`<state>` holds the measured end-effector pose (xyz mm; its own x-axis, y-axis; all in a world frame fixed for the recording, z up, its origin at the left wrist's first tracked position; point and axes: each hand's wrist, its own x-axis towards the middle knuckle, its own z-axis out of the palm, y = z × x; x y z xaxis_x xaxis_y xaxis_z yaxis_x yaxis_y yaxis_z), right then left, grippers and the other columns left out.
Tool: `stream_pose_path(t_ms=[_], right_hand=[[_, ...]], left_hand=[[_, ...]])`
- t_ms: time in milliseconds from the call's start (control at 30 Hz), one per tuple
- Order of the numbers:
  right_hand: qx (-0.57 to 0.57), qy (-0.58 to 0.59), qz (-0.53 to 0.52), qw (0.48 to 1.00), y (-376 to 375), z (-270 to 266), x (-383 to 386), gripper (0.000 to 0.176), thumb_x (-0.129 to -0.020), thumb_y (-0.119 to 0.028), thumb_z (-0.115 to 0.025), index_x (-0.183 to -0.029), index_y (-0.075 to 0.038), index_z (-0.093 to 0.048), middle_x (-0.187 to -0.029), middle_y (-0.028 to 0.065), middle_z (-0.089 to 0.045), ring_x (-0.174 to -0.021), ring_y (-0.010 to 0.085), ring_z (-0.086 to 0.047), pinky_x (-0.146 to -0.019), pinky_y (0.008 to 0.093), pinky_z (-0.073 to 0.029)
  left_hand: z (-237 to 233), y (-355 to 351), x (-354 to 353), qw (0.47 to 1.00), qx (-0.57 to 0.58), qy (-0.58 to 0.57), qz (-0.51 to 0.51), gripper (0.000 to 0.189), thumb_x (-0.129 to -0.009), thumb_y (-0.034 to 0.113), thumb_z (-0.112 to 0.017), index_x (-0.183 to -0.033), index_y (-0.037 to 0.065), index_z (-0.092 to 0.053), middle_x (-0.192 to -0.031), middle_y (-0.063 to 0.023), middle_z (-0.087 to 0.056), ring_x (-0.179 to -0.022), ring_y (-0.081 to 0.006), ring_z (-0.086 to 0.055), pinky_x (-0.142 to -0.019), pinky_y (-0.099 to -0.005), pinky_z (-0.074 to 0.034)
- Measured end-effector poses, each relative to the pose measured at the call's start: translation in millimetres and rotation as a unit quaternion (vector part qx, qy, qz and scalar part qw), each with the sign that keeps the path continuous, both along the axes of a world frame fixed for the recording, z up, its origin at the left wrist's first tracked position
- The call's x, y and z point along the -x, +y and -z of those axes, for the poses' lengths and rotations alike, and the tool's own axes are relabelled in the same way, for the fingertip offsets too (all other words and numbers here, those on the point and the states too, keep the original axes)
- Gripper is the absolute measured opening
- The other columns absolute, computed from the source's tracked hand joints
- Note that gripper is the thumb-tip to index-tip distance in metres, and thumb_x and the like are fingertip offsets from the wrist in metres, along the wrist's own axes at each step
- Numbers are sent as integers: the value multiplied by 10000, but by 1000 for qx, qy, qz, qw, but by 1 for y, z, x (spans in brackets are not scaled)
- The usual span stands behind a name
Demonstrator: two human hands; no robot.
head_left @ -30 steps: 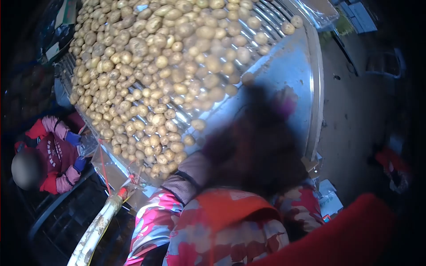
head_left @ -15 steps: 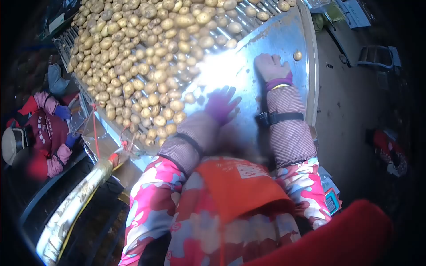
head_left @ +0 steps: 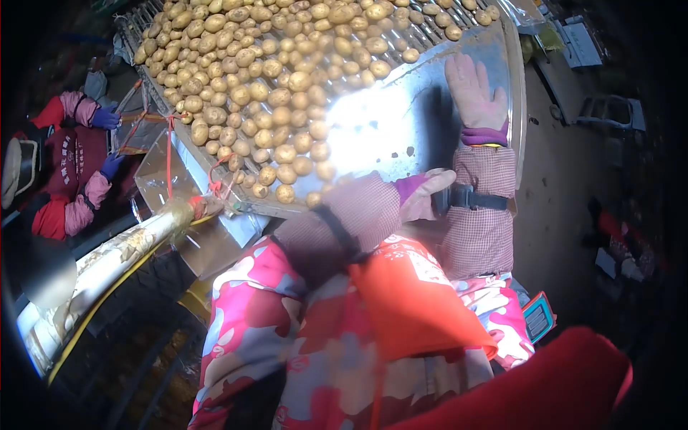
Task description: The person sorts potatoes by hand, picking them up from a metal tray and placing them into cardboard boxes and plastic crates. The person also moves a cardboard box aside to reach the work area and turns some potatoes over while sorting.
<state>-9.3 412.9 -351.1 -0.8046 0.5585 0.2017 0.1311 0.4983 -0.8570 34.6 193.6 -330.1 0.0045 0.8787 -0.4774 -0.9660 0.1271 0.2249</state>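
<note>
My right hand (head_left: 476,97), in a pinkish glove with a purple cuff, is open over the shiny metal sheet (head_left: 494,54), its fingers stretched away from me and nothing visible in it. My left hand (head_left: 428,195), gloved alike, reaches across at the sheet's near edge, beside my right forearm. Its fingers point right, stretched out, and I make out nothing held; their undersides are hidden. A dense spread of potatoes (head_left: 283,98) covers the roller bed (head_left: 393,54), left of and beyond my hands. Bright glare washes out part of the sheet.
A co-worker (head_left: 72,154) with purple gloves stands at the left. A white pole (head_left: 122,251) with a yellow hose slants up to the table's near left corner, by a cardboard box (head_left: 154,175) and red string. At the right, a chair-like frame (head_left: 609,111) stands on the floor.
My left hand has moved right and toward me, off the sheet's middle. My right hand has shifted slightly farther away. The single potato by my right hand no longer shows. The view has shifted slightly.
</note>
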Motion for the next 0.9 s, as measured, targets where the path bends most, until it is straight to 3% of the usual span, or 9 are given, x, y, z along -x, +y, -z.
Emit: stream_pose_path(t_ms=[100, 200, 267, 367, 467, 533, 667, 800, 900], right_hand=[[252, 65, 196, 946, -42, -25, 4, 536, -1017, -408, -389, -1439, -78, -405, -1447, 168, -430, -1381, 288, -370, -1124, 476, -288], [-296, -9, 93, 951, -34, 49, -35, 393, -984, -253, -493, -1321, -53, -520, -1286, 184, -552, -1232, 299, -505, -1059, 422, -381], [-356, -252, -21, 899, -57, 11, -35, 382, -927, -217, -535, -1270, -50, -540, -1239, 179, -561, -1181, 303, -521, -1022, 447, -397], [-474, -156, -56, 865, -72, 18, -63, 382, -868, -199, -567, -1223, -58, -560, -1198, 160, -574, -1152, 303, -529, -1006, 467, -396], [-373, -364, 6, 853, -57, 4, -61, 369, -893, -249, -555, -1217, -71, -568, -1240, 157, -559, -1217, 322, -493, -1066, 472, -345], [-244, -348, 107, 899, -23, 38, -87, 412, -902, -277, -558, -1263, -77, -555, -1321, 164, -522, -1262, 343, -456, -1099, 473, -305], [-131, -189, 335, 914, 14, 47, -168, 572, -882, -291, -625, -1407, -116, -477, -1472, 199, -409, -1347, 376, -379, -1147, 459, -252], [-73, -224, 315, 919, 16, 86, -204, 634, -859, -289, -667, -1433, -126, -453, -1480, 215, -395, -1371, 370, -355, -1157, 446, -241], [10, -108, 375, 921, -9, 129, -158, 574, -794, -232, -728, -1303, -44, -541, -1447, 218, -427, -1340, 371, -376, -1126, 471, -292]], left_hand=[[-1, -11, -3, 929, -93, 356, -30, 462, -912, 491, -631, -1207, 143, -561, -990, -11, -582, -926, -173, -553, -783, -402, -501], [-43, -24, 11, 951, 34, 270, 146, 420, -881, 319, -664, -1213, 97, -535, -924, -54, -583, -833, -185, -586, -741, -359, -518], [-42, -29, 10, 731, -163, 638, 179, 528, -834, 129, -672, -1321, 63, -479, -967, -94, -591, -859, -179, -579, -758, -348, -507], [-13, -12, -24, 951, -14, 208, 227, 559, -802, 136, -711, -1314, 88, -492, -884, -84, -566, -833, -186, -588, -739, -342, -498], [-24, -3, -30, 759, -93, 602, 229, 550, -829, 121, -695, -1337, 98, -484, -931, -93, -591, -865, -202, -589, -748, -358, -508], [-42, 10, -14, 733, -111, 603, 295, 546, -855, 140, -673, -1361, 93, -474, -981, -113, -617, -926, -224, -603, -803, -369, -514], [-22, 13, 13, 858, 131, 463, 178, 596, -985, 417, -475, -1439, 37, -414, -1433, -216, -469, -1299, -288, -490, -1096, -380, -367], [-23, -60, 70, 705, 253, 662, 10, 506, -945, 257, -530, -1391, 26, -468, -1287, -206, -554, -1215, -341, -519, -1077, -415, -381], [18, -158, 105, 411, 296, 862, -19, 487, -887, 163, -574, -1352, 33, -509, -1275, -221, -541, -1218, -372, -496, -1071, -454, -375]])
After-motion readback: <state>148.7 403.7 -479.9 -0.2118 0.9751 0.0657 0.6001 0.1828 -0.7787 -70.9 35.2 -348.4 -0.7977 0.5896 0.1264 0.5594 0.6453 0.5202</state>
